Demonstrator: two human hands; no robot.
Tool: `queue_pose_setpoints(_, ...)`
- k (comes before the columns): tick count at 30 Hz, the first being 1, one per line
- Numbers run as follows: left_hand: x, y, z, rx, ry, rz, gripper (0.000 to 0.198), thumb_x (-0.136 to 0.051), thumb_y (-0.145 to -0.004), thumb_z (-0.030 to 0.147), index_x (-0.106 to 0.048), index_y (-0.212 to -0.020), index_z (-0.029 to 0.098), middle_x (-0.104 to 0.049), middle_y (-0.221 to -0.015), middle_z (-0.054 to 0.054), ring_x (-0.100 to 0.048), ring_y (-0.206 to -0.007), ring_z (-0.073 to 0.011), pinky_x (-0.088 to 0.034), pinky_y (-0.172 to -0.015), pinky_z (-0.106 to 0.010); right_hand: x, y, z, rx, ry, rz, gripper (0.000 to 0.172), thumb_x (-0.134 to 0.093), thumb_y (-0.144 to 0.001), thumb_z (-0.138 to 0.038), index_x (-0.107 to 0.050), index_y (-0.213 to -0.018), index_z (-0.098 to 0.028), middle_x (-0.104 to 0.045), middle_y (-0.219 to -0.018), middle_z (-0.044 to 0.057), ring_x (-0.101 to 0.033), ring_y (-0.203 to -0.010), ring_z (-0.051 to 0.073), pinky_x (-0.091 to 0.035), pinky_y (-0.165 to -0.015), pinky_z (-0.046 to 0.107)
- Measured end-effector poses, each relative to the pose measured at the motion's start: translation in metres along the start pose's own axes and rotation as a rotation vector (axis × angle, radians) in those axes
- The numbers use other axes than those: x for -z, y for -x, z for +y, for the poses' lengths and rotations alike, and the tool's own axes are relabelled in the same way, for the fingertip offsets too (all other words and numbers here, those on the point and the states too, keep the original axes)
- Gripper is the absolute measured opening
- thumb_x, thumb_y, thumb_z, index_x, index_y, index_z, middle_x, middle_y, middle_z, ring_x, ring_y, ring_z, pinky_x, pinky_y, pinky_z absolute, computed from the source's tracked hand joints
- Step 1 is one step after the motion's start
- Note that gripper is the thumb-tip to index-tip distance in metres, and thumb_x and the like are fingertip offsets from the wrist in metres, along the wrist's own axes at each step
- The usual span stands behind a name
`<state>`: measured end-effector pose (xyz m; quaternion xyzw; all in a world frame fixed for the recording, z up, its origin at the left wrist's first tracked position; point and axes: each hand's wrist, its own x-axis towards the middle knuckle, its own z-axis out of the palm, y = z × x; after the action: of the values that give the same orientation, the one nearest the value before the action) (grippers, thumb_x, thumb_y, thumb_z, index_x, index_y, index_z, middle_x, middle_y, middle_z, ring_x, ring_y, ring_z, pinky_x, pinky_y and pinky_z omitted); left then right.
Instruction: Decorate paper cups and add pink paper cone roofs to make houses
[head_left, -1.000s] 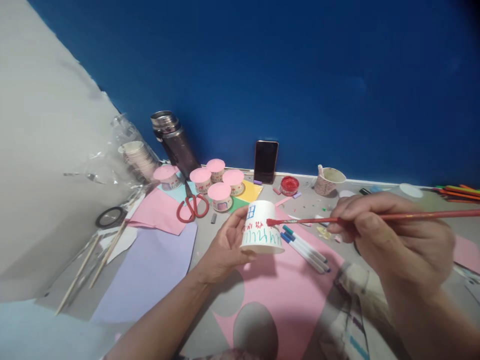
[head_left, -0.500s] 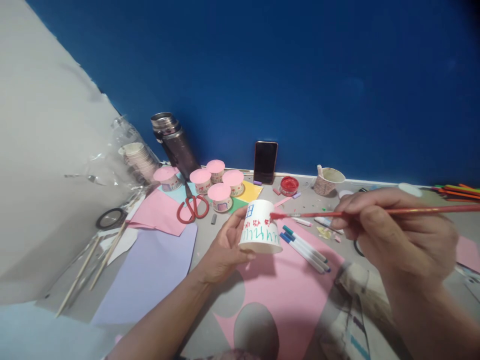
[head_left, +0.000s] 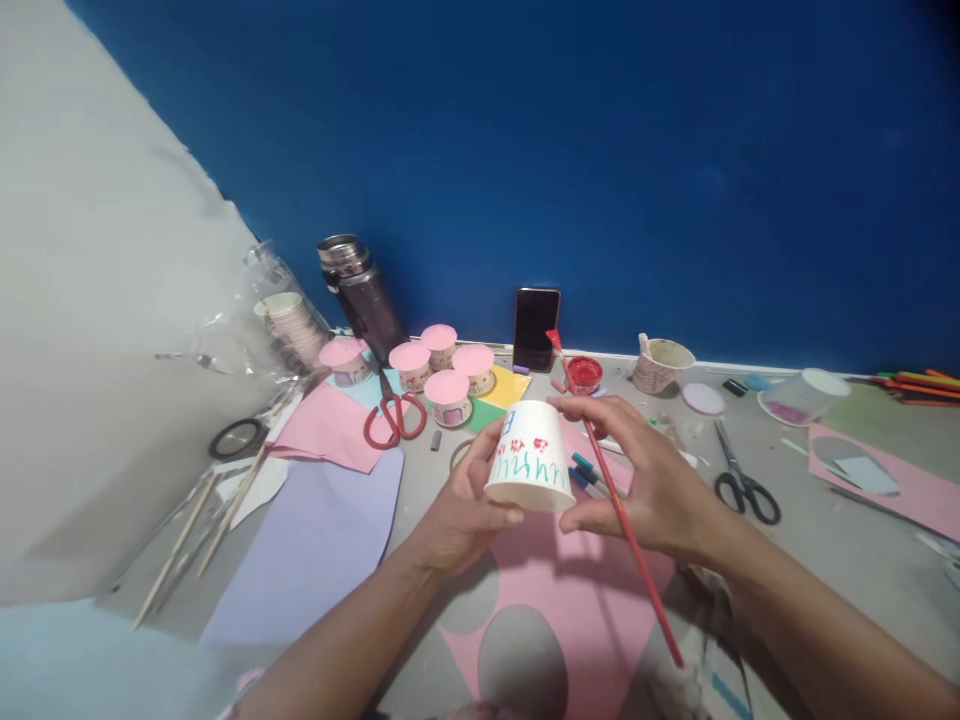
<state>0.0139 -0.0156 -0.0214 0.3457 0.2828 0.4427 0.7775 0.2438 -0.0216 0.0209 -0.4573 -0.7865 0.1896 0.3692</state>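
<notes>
The right hand is now reaching around the right side of the paper cup, thumb and fingers spreading apart. The paintbrush is no longer touching the cup; it is slanting through that hand, bristles pointing upward. Black scissors are now showing on the right.

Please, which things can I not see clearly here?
All in the head view:
White cup: its far side faces away from the camera.
Left hand: finger ends hidden behind the cup.
Marker pens: partly covered by the right hand.
Orange sticks: cut off by the right edge.
</notes>
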Motion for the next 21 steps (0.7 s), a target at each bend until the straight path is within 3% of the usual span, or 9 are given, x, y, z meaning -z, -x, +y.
queue_pose_setpoints(5, 0.009, -0.004, 0.001, -0.058, -0.256, -0.016, 0.106, -0.099, -0.056, 0.022, -0.052, -0.151, 0.029, -0.058, -0.153, -0.014, -0.058, -0.136, -0.0385, -0.054, -0.101, -0.043, -0.004, 0.002, 0.002, 0.061, 0.039, 0.000, 0.077, -0.090, -0.076, -0.048, -0.056, -0.141, -0.025, -0.071, -0.130, 0.015, -0.069, -0.116, 0.036, -0.060, -0.091, 0.052)
queue_pose_setpoints(8, 0.020, -0.006, 0.010, -0.243, -0.535, -0.068, 0.102, -0.094, -0.065, 0.020, -0.048, -0.155, 0.034, -0.042, -0.168, -0.010, -0.037, -0.156, -0.0374, -0.040, -0.120, -0.048, -0.001, 0.002, 0.003, 0.130, 0.175, -0.016, 0.075, -0.090, -0.075, -0.038, -0.055, -0.140, -0.023, -0.072, -0.128, 0.016, -0.067, -0.115, 0.038, -0.058, -0.093, 0.055)
queue_pose_setpoints(10, 0.023, -0.006, 0.020, -0.336, -0.694, -0.108, 0.097, -0.091, -0.071, 0.022, -0.047, -0.156, 0.037, -0.037, -0.172, -0.008, -0.030, -0.160, -0.0354, -0.034, -0.125, -0.049, 0.000, 0.001, 0.005, 0.169, 0.263, -0.058, 0.072, -0.089, -0.076, -0.032, -0.056, -0.139, -0.021, -0.072, -0.127, 0.018, -0.066, -0.115, 0.039, -0.057, -0.093, 0.056)
queue_pose_setpoints(16, 0.003, -0.005, 0.046, -0.298, -1.125, -0.166, 0.082, -0.086, -0.075, 0.017, -0.057, -0.150, 0.032, -0.055, -0.156, -0.010, -0.049, -0.146, -0.0362, -0.035, -0.125, -0.054, 0.003, 0.002, 0.009, 0.182, 0.294, -0.154, 0.056, -0.084, -0.083, -0.035, -0.062, -0.131, -0.019, -0.072, -0.127, 0.019, -0.065, -0.115, 0.039, -0.057, -0.091, 0.056)
queue_pose_setpoints(21, -0.002, -0.011, 0.042, -0.372, -1.235, -0.152, 0.084, -0.080, -0.074, 0.013, -0.052, -0.152, 0.029, -0.053, -0.154, -0.013, -0.049, -0.144, -0.0370, -0.041, -0.121, -0.055, 0.011, -0.001, 0.011, 0.194, 0.210, -0.128, 0.077, -0.088, -0.080, -0.035, -0.054, -0.147, -0.020, -0.069, -0.139, 0.019, -0.062, -0.126, 0.039, -0.058, -0.096, 0.056)
